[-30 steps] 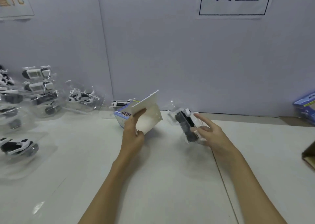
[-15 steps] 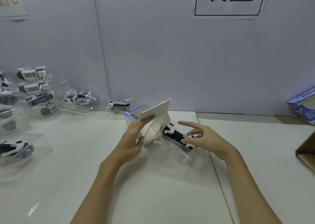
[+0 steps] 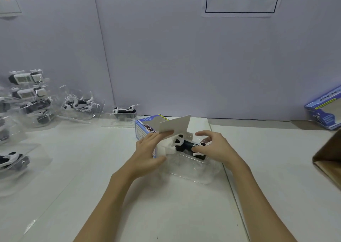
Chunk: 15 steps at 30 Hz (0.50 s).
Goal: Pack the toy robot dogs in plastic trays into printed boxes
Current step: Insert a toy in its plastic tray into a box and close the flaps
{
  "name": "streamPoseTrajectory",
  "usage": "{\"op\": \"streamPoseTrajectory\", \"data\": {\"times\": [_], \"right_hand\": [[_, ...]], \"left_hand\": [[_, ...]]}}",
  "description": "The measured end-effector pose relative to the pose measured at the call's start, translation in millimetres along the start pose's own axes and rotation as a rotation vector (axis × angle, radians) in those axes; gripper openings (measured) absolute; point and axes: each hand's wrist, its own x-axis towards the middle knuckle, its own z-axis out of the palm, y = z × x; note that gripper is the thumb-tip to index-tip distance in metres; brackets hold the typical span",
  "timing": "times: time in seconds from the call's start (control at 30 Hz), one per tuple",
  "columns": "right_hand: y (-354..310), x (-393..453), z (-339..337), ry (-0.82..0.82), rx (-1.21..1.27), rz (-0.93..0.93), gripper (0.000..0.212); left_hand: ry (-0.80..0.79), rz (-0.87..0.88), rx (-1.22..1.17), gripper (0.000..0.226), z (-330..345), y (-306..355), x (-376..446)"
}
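I see the toy robot dog (image 3: pixel 188 146) in its plastic tray (image 3: pixel 191 169) at the mouth of the printed box (image 3: pixel 145 129) – my right hand (image 3: pixel 215 147) has curled fingers around it, my left hand (image 3: pixel 149 153) grips the box and pinches its flap (image 3: pixel 175 125) open on the surface (image 3: pixel 166 214).
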Motion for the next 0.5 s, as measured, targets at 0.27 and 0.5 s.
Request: {"op": "streamPoseTrajectory", "data": {"times": [0.27,0.5], "right_hand": [[-4.6,-4.1,7.8,0.037,-0.023,0.028,0.054],[-15.9,-10.6,23.2,0.074,-0.145,0.020,0.060]], "left_hand": [[0.084,0.036,0.012,0.074,7.4,-1.9,4.3],[0.248,-0.025,0.029,0.092,19.6,-1.1,8.6]]}}
